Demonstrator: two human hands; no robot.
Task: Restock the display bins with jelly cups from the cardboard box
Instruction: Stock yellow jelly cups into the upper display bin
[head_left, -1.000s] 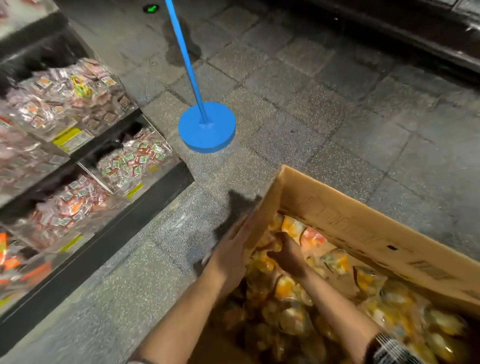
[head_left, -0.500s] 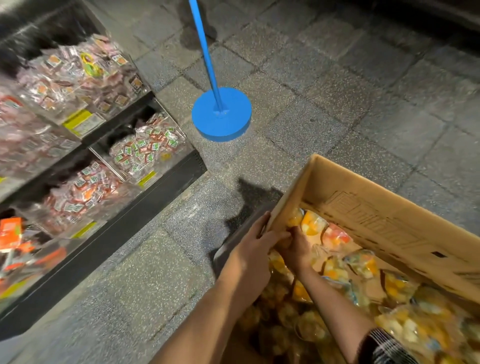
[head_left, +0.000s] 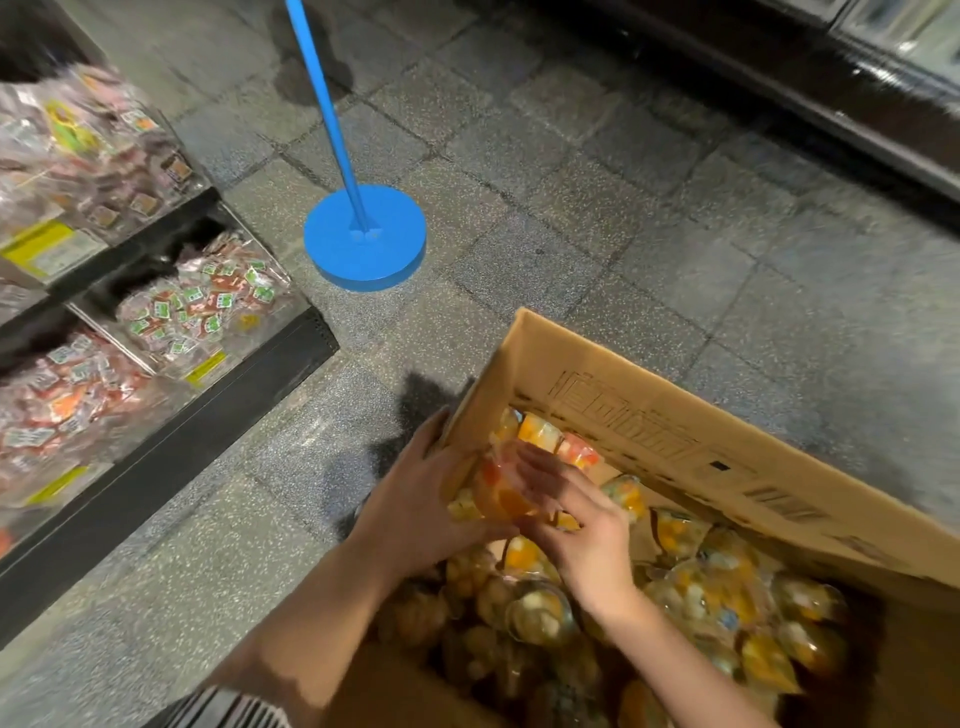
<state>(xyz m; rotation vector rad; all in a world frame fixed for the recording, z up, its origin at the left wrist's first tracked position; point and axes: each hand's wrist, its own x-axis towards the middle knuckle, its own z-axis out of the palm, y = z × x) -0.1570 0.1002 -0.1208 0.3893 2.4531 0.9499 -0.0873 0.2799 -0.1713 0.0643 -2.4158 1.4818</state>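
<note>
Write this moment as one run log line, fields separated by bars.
step: picking | left hand + right hand: hold jelly cups | place: cardboard box | display bins: not yet reached

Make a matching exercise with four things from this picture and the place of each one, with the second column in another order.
Things:
1. round blue base
2. cardboard box
3. display bins
4. jelly cup

Places:
A. between the two hands
B. at the left edge
C. on the floor, beyond the box
D. at the lower right, full of cups

Pairs: 1-C, 2-D, 3-B, 4-A
</note>
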